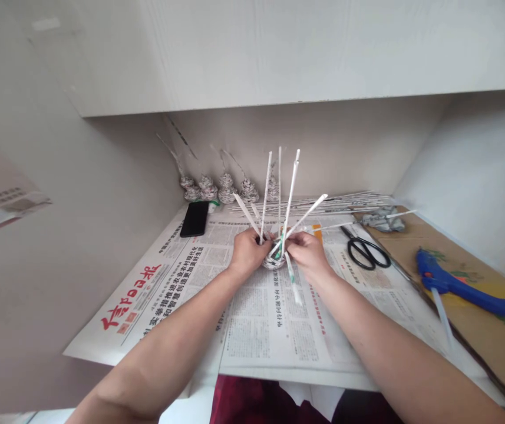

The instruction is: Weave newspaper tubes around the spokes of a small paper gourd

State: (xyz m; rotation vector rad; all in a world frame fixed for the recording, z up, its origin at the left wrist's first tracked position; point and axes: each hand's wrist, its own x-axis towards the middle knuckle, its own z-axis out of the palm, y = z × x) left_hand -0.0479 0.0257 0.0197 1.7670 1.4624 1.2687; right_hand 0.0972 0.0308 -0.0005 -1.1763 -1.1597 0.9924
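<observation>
two hands work at a small woven paper piece (pixel 274 262) left of the black scissors (pixel 353 238), over newspaper (pixel 252 330) that also runs beneath them. the left hand (pixel 250 252) is closed on the side away from the scissors; the right hand (pixel 309 252) pinches the side facing them, its fingertips partly hidden. paper rods (pixel 291 194) fan upward from the weave, and one loose end (pixel 297 292) droops toward the worker.

done well, the step seems to call for a steady left thumb on the wall while the right fingers draw each turn snug against the row beneath. even spacing between rods should give a rounder wall; a hard tug could kink the paper.

a blue glue gun (pixel 464 290) lies right of the scissors and nearer the worker; gourd-shaped paper pieces (pixel 228 188) stand beyond them, far to the left.
</observation>
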